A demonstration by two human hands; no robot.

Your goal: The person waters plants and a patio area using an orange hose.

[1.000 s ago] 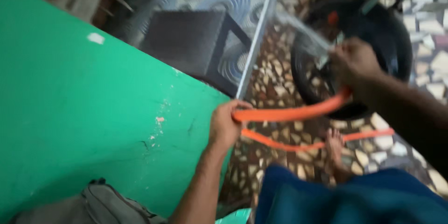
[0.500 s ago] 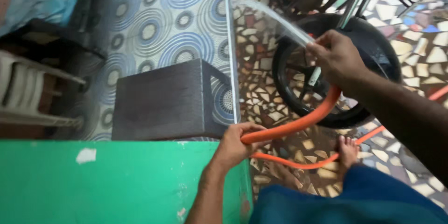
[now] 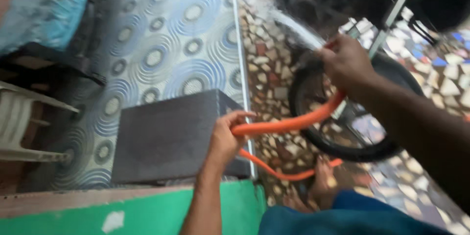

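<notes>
Item: orange hose point(image 3: 289, 124), flexible, held in both my hands. It bends at my left hand: one run rises from there to my right hand, a second, thinner-looking run drops from the same bend to the floor and curves toward my bare foot point(image 3: 323, 181).

Left hand point(image 3: 226, 139): fingers curled shut around the hose at the bend, over the near right corner of the dark stool.

Right hand point(image 3: 345, 61): closed on the hose's outlet end, held above the wheel; a jet of water point(image 3: 293, 26) leaves it up and to the left, blurred at its far end.

Dark square stool point(image 3: 169, 137): stands on the blue ring-patterned flooring point(image 3: 166, 34), its right edge close beside the pale strip point(image 3: 241, 68) where the patterned flooring meets the stone-chip floor point(image 3: 274, 68).

Black wheel point(image 3: 342, 117): on the stone-chip floor, directly under my right wrist; metal fork leg point(image 3: 391, 14) rises from it to the upper right. The hose's upper run crosses in front of its rim.

Green wall top point(image 3: 147, 213): runs along the bottom edge, just below the stool and under my left forearm.

White plastic chair point(image 3: 24, 127): far left, well apart from both hands.

Open room: the stone-chip floor between stool and wheel is a narrow lane, occupied by the hose's lower run and my foot. The patterned flooring beyond the stool is open.
</notes>
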